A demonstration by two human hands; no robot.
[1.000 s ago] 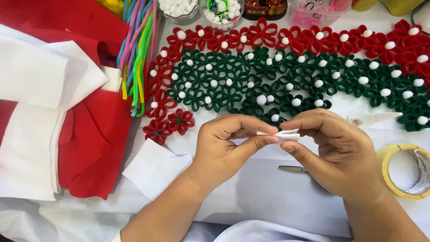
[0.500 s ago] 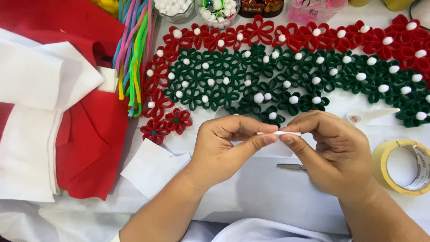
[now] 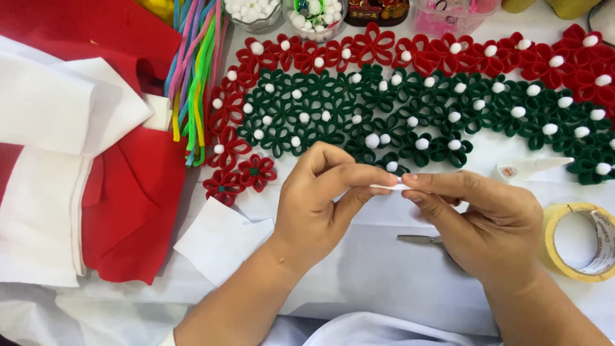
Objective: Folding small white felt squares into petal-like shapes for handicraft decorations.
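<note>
White and thin, a small strip (image 3: 392,187) is pinched between my two hands, just above the bare middle of the worktop (image 3: 384,269). My left hand (image 3: 323,202) has thumb and forefinger closed on the strip's left end, the other fingers curled under; my right hand (image 3: 490,221) grips the right end the same way, fingertips nearly meeting those of the left. I cannot tell what the strip is made of. Partly hidden under my right hand lie scissors (image 3: 419,239), their metal blades pointing left. Near my left wrist sits a white square of felt (image 3: 221,240). To the right of my right hand is a roll of yellowish tape (image 3: 580,240), and above it a small white glue bottle (image 3: 532,168) lies on its side. Just beyond my fingers spreads a mat of green felt flowers (image 3: 410,112) with white pompom centres, bordered along the top and left by red felt flowers (image 3: 397,50); two loose red flowers (image 3: 240,178) lie at its lower left corner. Further left, a bundle of coloured pipe cleaners (image 3: 195,77) rests beside folded red felt (image 3: 131,205) and white felt sheets (image 3: 45,192). Along the far edge stand clear jars (image 3: 285,13) of pompoms.
</note>
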